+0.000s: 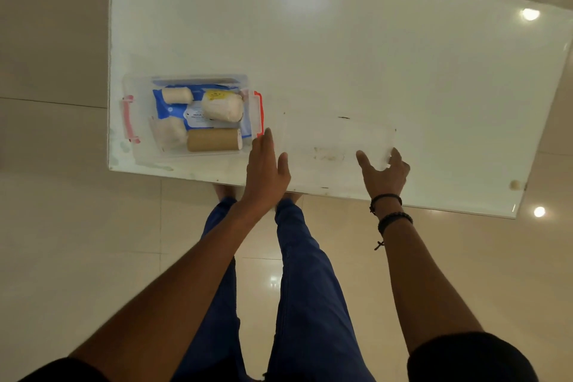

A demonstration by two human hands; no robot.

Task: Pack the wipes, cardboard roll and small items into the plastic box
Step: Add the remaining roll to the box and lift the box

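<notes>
A clear plastic box [134,87] with red latches stands open at the table's near left corner. Inside lies a blue wipes pack [171,111], with a brown cardboard roll [212,140] along its near side. Three small white bundles rest there too: one at the back [177,95], a bigger one with a yellow label [222,107], and one at the near left [169,132]. A clear lid [338,136] lies flat on the table to the right of the box. My left hand [266,166] reaches flat at the lid's left edge. My right hand [385,171] hovers with spread fingers at its right edge.
The white glossy table [341,49] stretches far back and to the right. A small white lump [514,185] sits at its near right edge. The near table edge runs just under my wrists, with tiled floor and my legs below.
</notes>
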